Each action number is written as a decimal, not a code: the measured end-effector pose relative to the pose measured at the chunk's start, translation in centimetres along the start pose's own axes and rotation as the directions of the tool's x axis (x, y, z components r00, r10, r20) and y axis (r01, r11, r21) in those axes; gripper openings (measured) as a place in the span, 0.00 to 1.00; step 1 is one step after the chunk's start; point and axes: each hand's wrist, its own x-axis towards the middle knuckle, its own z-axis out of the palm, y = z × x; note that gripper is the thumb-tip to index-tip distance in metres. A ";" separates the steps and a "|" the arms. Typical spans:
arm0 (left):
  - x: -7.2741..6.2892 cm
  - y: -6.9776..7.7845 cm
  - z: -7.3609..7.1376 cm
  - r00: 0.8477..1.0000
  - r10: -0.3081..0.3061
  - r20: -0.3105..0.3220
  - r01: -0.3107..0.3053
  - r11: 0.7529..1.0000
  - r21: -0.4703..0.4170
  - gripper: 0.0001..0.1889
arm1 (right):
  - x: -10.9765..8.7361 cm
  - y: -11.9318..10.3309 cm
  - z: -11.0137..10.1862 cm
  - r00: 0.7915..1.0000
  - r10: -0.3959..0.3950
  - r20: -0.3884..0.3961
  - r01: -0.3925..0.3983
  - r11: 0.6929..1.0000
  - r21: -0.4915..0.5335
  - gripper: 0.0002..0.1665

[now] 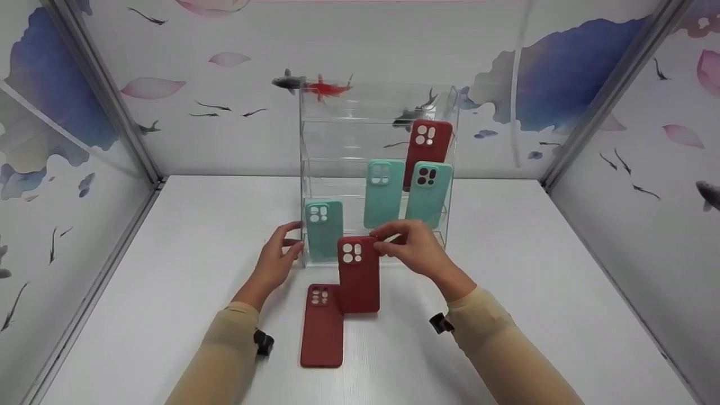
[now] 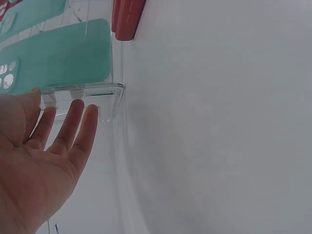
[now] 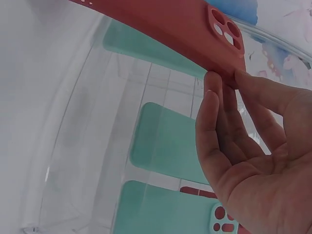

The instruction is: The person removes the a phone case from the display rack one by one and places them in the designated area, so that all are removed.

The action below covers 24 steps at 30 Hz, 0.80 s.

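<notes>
The right hand [image 1: 417,247] is pinching the upper right corner of a red phone case [image 1: 360,287] between thumb and fingers, just to the near side of the clear rack [image 1: 349,138]. The left hand [image 1: 274,263] is reaching to the rack's left side, fingers extended and spread; contact cannot be told. Another red case [image 1: 322,340] is lying nearer, slightly left.

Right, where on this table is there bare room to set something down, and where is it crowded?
Bare table lies between the left hand and left wall, and between the right hand and right wall. Crowded: just in front of the clear rack, with two red cases.
</notes>
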 end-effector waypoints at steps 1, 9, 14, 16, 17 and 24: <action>0.0 0.0 0.0 1.000 0.001 0.001 -0.001 1.000 -0.001 0.26 | -0.1 0.3 0.0 1.000 0.004 0.007 -0.004 1.000 0.002 0.13; -0.2 0.0 0.1 1.000 0.008 -0.001 -0.008 1.000 -0.002 0.26 | -0.4 2.8 0.5 0.996 0.073 0.048 -0.074 0.997 0.014 0.13; -0.3 -0.2 0.1 1.000 0.004 0.003 -0.004 1.000 0.002 0.26 | -0.6 4.0 0.8 0.990 0.118 0.079 -0.118 0.993 -0.007 0.12; -0.3 -0.2 0.2 1.000 0.008 0.003 -0.008 1.000 -0.001 0.26 | -0.6 4.4 0.9 0.986 0.137 0.096 -0.135 0.991 -0.022 0.11; -0.3 -0.2 0.2 1.000 0.009 0.001 -0.009 1.000 -0.002 0.26 | -0.6 4.6 1.0 0.983 0.149 0.106 -0.146 0.989 -0.030 0.11; -0.3 0.0 0.0 1.000 0.011 -0.006 -0.011 1.000 -0.004 0.26 | -0.7 5.9 1.6 0.969 0.194 0.154 -0.184 0.980 -0.076 0.10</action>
